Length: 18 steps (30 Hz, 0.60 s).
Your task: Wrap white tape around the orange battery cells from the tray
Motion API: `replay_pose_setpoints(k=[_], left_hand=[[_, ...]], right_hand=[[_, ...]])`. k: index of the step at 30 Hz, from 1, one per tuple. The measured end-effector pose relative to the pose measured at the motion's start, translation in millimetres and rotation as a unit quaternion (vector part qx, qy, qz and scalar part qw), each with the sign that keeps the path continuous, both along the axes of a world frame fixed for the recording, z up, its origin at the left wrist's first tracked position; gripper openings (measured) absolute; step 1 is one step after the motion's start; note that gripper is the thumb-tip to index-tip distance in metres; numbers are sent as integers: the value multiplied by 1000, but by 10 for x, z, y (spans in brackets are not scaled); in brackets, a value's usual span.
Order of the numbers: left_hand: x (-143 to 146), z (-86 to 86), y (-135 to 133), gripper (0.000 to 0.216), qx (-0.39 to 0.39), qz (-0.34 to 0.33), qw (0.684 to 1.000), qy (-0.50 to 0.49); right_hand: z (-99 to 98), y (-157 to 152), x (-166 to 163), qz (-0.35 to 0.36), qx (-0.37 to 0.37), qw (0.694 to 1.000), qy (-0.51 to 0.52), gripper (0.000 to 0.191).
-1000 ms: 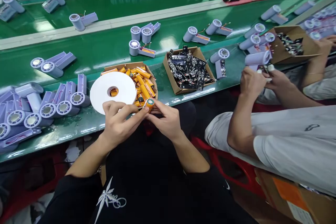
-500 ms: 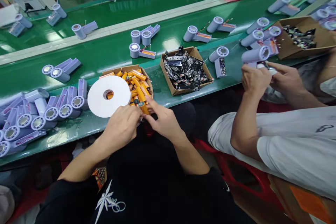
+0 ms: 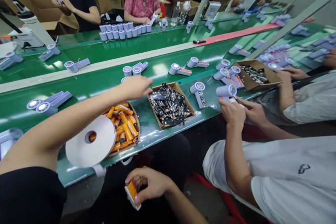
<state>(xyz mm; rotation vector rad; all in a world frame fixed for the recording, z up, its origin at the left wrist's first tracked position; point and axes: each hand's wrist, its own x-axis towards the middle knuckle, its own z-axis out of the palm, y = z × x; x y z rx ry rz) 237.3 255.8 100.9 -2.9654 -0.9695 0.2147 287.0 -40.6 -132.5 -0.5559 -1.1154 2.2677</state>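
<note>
My right hand (image 3: pixel 154 183), low in front of my body, grips an orange cylindrical battery (image 3: pixel 132 189) with a white strip along its lower side. My left hand (image 3: pixel 138 86) stretches across the bench, over a light purple housing (image 3: pixel 124 79) that it mostly covers. Its fingers are smeared and partly hidden, so whether they hold the housing cannot be made out. Below my left forearm, a white roll of tape (image 3: pixel 76 147) leans on a cardboard box (image 3: pixel 138 126) of orange batteries, its loose end hanging over the bench edge. Right of my left fingers stands a box (image 3: pixel 155 116) of black circuit boards.
Purple housings (image 3: pixel 49 106) lie along the green bench (image 3: pixel 147 148), several with orange batteries inside. To my right, a co-worker's hands (image 3: pixel 233 112) hold another housing (image 3: pixel 226 91). A second board box (image 3: pixel 245 80) stands beyond. Other people sit across the line.
My hands have parted. The left has swung forward over a housing; the right has drawn back toward my body with the battery, away from the tape roll. The view has tilted up.
</note>
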Motion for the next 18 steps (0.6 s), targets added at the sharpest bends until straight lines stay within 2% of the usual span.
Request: replay_pose_setpoints(k=[2,4,7,10,13,15,18], left_hand=[[164,-166,671,47,57,65,996,-18],[296,-375,1199,53,73,95,993,-18],[472,-673,1631,51,57,105,993,0],[619,-808,1719,52,37,108,993,16],[624,-731,1670,61,9,103,994,42],[454,-598,1620,64,-14,94,993,63],[-138,-369,1513,55,-46,79,991,100]], right_hand=[[-109,-38,126,-34,-22,999,-20,81],[-159,-57,275,-63,-27,997,-42,77],[-167,-62,434,-130,-37,989,-55,79],[-125,-78,489,-195,-65,977,-58,79],[-57,-119,511,-226,-85,970,-41,79],[-12,-142,547,-237,-96,966,-29,80],[56,-137,656,-252,-113,961,-13,80]])
